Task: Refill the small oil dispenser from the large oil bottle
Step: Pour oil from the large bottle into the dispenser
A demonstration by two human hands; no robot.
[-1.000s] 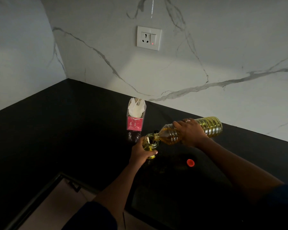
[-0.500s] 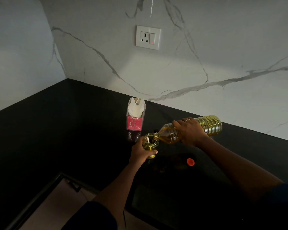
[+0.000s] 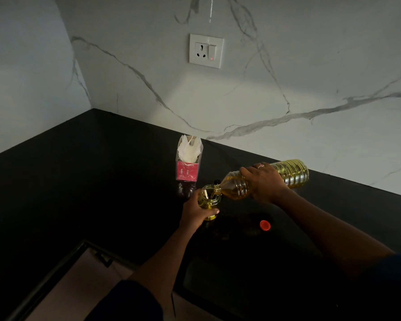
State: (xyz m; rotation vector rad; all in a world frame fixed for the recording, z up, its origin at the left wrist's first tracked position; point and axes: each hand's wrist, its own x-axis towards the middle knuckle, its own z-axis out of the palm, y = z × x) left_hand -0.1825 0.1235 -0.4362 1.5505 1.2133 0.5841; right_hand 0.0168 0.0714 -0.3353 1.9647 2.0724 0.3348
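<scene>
Marble-backed black surface [image 3: 79, 181]: the right hand [image 3: 264, 181] is gripping the large oil bottle [image 3: 292, 173], tipped nearly level, mouth at the rim of the small oil dispenser [image 3: 210, 198], which the left hand [image 3: 195, 213] is clasping upright. Pouring appears under way; righting the bottle before overflow looks next.

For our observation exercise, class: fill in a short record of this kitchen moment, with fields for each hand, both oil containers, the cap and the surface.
left hand: grips the small oil dispenser, which stands upright
right hand: holds the large oil bottle, tilted almost level
bottle mouth: at the dispenser's open rim
red cap: off the bottle, lying on the counter, right of the dispenser and apart from it
packet with pink label: standing behind the dispenser
surface: black counter
</scene>
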